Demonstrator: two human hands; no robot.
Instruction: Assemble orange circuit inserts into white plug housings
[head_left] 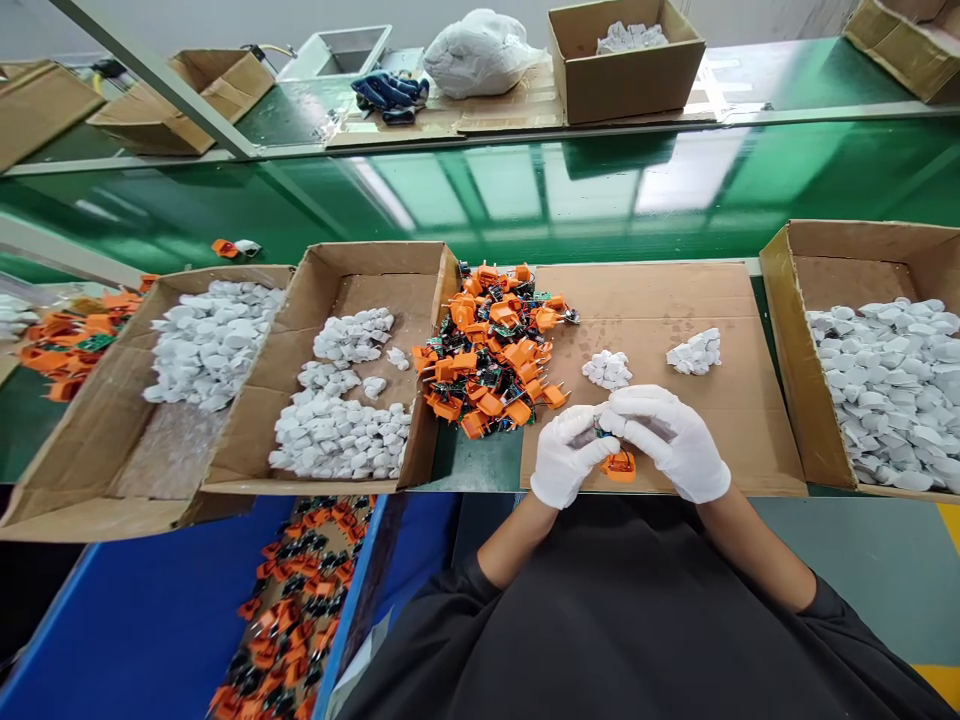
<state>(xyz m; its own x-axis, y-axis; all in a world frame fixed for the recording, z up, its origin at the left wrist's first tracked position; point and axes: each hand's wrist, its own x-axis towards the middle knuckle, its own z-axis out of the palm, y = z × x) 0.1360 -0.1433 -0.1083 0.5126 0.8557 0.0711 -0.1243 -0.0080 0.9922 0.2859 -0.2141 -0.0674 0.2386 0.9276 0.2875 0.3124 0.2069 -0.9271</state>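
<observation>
Both my hands wear white gloves and meet above the front of a cardboard sheet [720, 420]. My left hand [564, 456] is closed in a pinch on an orange plug housing with a small circuit board [619, 466], which hangs below the fingertips. My right hand [670, 440] is closed too, thumb and fingers pressed together at the board end; what it pinches is mostly hidden by the glove. Just beyond the hands lie two small heaps of white pieces, a nearer heap [607, 369] and a right-hand heap [694, 352].
Left of the sheet rises a pile of orange plug housings with boards [495, 350]. Cardboard boxes of white pieces stand left [426, 440] and right [795, 350]. More orange parts [281, 640] lie below the bench. A green surface [480, 190] runs behind.
</observation>
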